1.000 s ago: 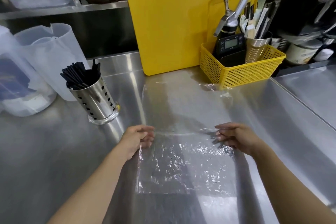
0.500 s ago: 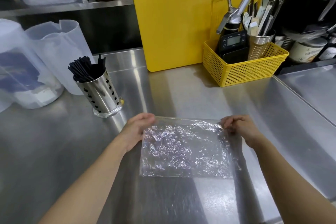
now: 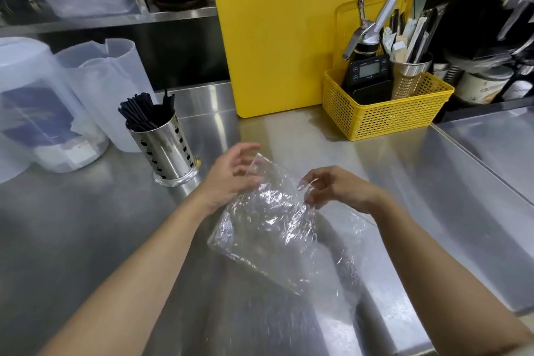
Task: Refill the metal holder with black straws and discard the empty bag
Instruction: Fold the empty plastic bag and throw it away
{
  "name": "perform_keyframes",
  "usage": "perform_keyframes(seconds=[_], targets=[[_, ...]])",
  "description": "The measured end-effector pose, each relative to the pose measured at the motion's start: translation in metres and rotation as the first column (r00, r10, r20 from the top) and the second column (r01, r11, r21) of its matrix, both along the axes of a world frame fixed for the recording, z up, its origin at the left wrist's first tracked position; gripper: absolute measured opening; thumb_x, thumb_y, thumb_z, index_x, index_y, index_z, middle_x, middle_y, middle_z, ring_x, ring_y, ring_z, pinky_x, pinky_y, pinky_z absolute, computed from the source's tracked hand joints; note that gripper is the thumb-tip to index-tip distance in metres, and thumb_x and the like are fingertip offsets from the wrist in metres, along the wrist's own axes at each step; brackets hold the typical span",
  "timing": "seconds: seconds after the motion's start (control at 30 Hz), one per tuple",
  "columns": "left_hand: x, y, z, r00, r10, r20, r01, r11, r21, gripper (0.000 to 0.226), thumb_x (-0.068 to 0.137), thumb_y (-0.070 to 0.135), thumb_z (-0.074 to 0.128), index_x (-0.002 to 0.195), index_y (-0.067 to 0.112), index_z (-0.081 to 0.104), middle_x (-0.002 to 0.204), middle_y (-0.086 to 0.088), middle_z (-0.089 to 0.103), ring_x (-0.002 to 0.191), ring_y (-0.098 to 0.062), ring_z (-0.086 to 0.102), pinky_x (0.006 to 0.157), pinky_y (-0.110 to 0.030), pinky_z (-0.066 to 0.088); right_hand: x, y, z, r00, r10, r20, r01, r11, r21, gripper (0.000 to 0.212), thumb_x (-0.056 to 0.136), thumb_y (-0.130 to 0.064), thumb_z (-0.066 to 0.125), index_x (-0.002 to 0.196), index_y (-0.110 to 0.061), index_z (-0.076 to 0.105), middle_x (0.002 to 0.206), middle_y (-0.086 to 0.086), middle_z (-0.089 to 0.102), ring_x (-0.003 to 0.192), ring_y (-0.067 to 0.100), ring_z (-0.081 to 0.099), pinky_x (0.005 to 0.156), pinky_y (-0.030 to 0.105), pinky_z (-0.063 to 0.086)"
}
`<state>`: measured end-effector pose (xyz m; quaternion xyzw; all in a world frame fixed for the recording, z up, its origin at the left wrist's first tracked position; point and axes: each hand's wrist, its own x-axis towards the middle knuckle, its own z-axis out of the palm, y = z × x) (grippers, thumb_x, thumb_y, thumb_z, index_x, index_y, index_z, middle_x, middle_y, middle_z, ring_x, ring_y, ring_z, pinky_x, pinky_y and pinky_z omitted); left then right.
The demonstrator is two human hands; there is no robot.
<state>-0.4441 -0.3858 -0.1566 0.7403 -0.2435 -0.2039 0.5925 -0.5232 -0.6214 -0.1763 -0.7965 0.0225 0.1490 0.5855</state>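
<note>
Half a second ago the steel counter (image 3: 375,159) carried the empty bag (image 3: 268,220) flat; the bag now tilts up between both sets of fingers. The metal holder (image 3: 166,150), full of black straws (image 3: 141,111), stands left of them. Left hand (image 3: 228,179): fingers spread against the bag. Right hand (image 3: 338,188): pinching its top edge. Likely refill complete, disposal pending

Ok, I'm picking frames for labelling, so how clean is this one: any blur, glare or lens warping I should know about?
Head view: the bag, left hand and right hand are smeared by motion blur, so the bag's edges are hard to trace; the steel counter carries bright glare streaks; the wide lens tilts the straw holder and bends the counter's edges; the shelf at top left is soft.
</note>
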Motion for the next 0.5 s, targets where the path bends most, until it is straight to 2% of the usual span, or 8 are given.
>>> perform_keyframes(seconds=[0.07,0.13,0.2,0.23,0.33,0.37,0.43,0.5], targets=[[0.002,0.007,-0.001,0.986,0.159,-0.048,-0.16,0.986,-0.034,0.049,0.071,0.029,0.07,0.116,0.032,0.05,0.114,-0.001,0.061,0.101,-0.014,0.059,0.092,-0.03,0.045,-0.001,-0.001,-0.001,0.992,-0.116,0.049,0.111,0.989,0.098,0.02,0.077,0.011,0.061,0.092,-0.002,0.062,0.066,0.006,0.07,0.062,0.021,0.064,0.066,0.036,0.054],[0.004,0.014,-0.008,0.931,0.327,-0.165,-0.344,0.934,-0.092,0.046,0.077,0.035,0.063,0.12,0.023,0.051,0.107,0.0,0.062,0.093,-0.01,0.059,0.09,-0.029,0.04,-0.002,-0.002,0.0,0.971,-0.232,0.05,0.214,0.946,0.243,0.021,0.077,0.012,0.062,0.087,-0.007,0.062,0.064,0.006,0.069,0.058,0.018,0.063,0.061,0.033,0.053],[0.004,0.024,-0.018,0.848,0.373,-0.376,-0.459,0.872,-0.168,0.04,0.086,0.038,0.055,0.118,0.013,0.052,0.09,0.001,0.059,0.072,-0.007,0.057,0.073,-0.022,0.044,-0.002,0.0,0.0,0.945,-0.323,0.049,0.286,0.89,0.355,0.023,0.075,0.013,0.062,0.084,-0.009,0.063,0.062,0.005,0.069,0.056,0.017,0.063,0.056,0.03,0.053],[0.003,0.028,-0.025,0.805,0.336,-0.489,-0.476,0.858,-0.194,0.045,0.084,0.045,0.054,0.113,0.011,0.053,0.089,-0.003,0.057,0.07,-0.01,0.057,0.068,-0.023,0.045,-0.002,0.001,-0.001,0.933,-0.357,0.046,0.31,0.862,0.4,0.024,0.075,0.012,0.062,0.083,-0.01,0.063,0.061,0.004,0.069,0.055,0.016,0.063,0.053,0.027,0.053],[-0.006,0.032,-0.043,0.735,0.2,-0.648,-0.372,0.918,-0.139,0.091,0.059,0.07,0.062,0.122,0.006,0.051,0.12,-0.018,0.056,0.105,-0.03,0.057,0.083,-0.036,0.043,0.0,0.008,-0.003,0.905,-0.425,0.01,0.363,0.786,0.501,0.024,0.074,0.011,0.062,0.086,-0.01,0.064,0.062,0.001,0.069,0.056,0.014,0.065,0.051,0.024,0.054],[-0.011,0.029,-0.045,0.748,0.166,-0.643,-0.316,0.941,-0.124,0.094,0.058,0.07,0.062,0.125,0.005,0.05,0.124,-0.018,0.057,0.108,-0.031,0.056,0.082,-0.037,0.042,0.0,0.011,-0.004,0.9,-0.435,-0.005,0.374,0.768,0.52,0.024,0.074,0.011,0.062,0.087,-0.009,0.063,0.063,0.001,0.069,0.057,0.013,0.065,0.051,0.024,0.054],[-0.023,0.019,-0.043,0.8,0.13,-0.586,-0.225,0.97,-0.092,0.077,0.057,0.063,0.068,0.114,0.01,0.062,0.109,-0.011,0.068,0.096,-0.025,0.061,0.083,-0.037,0.044,0.001,0.016,-0.008,0.897,-0.442,-0.027,0.388,0.755,0.53,0.022,0.074,0.01,0.062,0.085,-0.01,0.062,0.062,0.0,0.069,0.058,0.013,0.065,0.053,0.024,0.054],[-0.03,0.011,-0.043,0.858,0.178,-0.481,-0.186,0.982,0.031,0.071,0.05,0.05,0.082,0.107,0.013,0.064,0.102,-0.008,0.07,0.096,-0.022,0.063,0.091,-0.039,0.044,0.003,0.02,-0.014,0.893,-0.448,-0.039,0.402,0.758,0.514,0.022,0.074,0.009,0.063,0.078,-0.012,0.062,0.062,-0.001,0.068,0.06,0.013,0.063,0.057,0.025,0.052]])
